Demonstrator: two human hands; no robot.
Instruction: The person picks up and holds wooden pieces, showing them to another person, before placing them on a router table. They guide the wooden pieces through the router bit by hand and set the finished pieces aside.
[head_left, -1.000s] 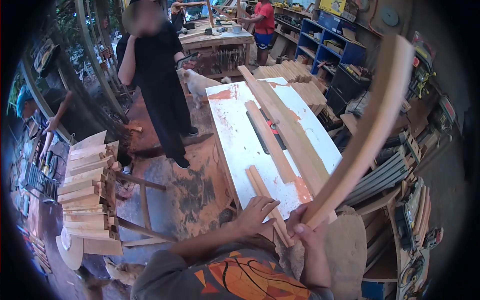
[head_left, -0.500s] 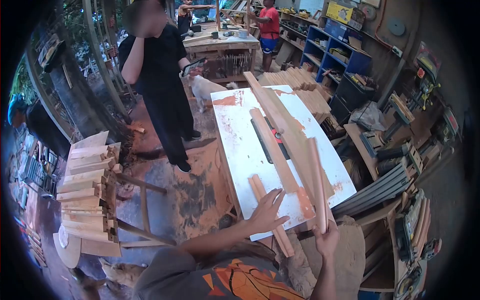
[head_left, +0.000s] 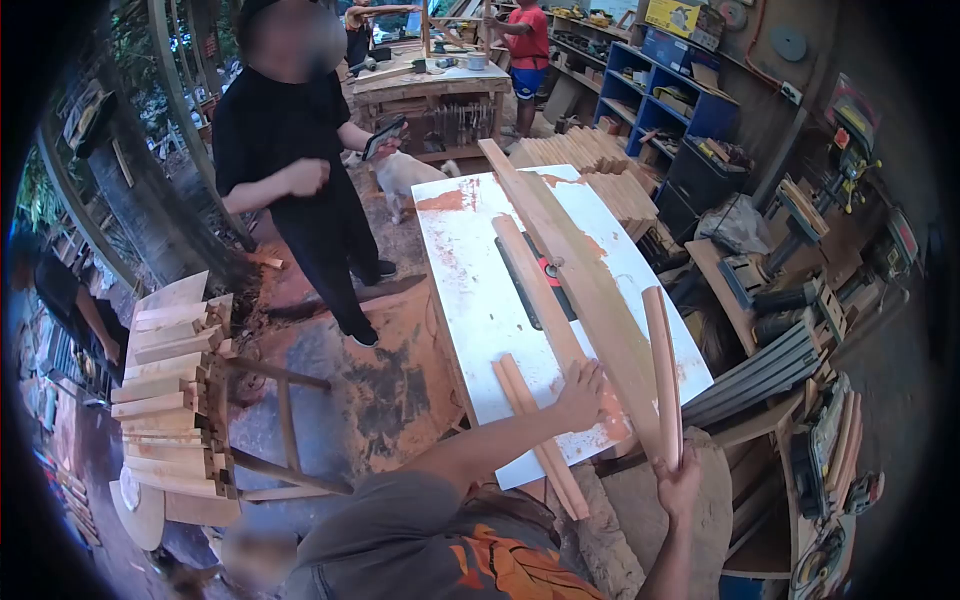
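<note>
Wood is everywhere here. The right hand (head_left: 678,487) is clamped on the bottom end of a curved, pale wooden stick (head_left: 663,372), which now stands at the near right edge of the white, paint-stained saw table (head_left: 470,290) — a second ago it was swung high up toward one o'clock. The left hand (head_left: 580,392) has slid from the two thin wooden strips (head_left: 535,430) at the table's near edge over to the long flat wooden board (head_left: 545,290) — its fingers lie spread on the board's near end. So the stick is down beside the table, and the board looks next in line. At eleven o'clock stands a person in black clothes (head_left: 300,150).
</note>
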